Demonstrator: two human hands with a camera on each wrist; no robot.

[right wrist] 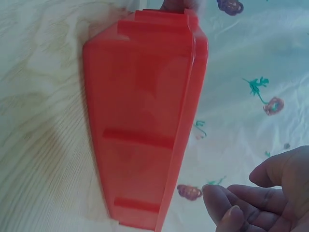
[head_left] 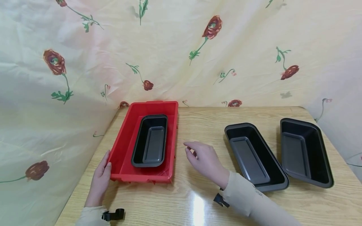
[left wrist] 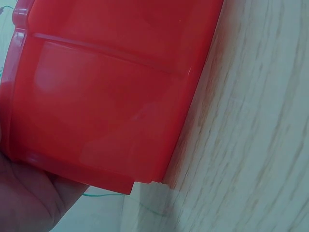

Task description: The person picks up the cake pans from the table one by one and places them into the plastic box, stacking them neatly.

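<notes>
A red plastic tray (head_left: 121, 155) lies on the left of the table, with one black loaf pan (head_left: 154, 146) inside it. My left hand (head_left: 100, 179) grips the tray at its near left corner, thumb by the rim and fingers along the outer side. In the left wrist view the palm (left wrist: 24, 198) shows at the tray's edge. To the right of the tray, my right hand (head_left: 207, 160) is held over the table, fingers loosely curled and nothing in them. The right wrist view shows those fingers (right wrist: 251, 203) apart from the tray's side wall (right wrist: 140, 92).
Two more black loaf pans stand on the right, a slanted one (head_left: 250, 160) close to my right forearm and another (head_left: 295, 153) beside it near the table's right edge. Flower-print cloth (head_left: 181, 47) hangs behind the wooden table (head_left: 203, 122) and along its sides.
</notes>
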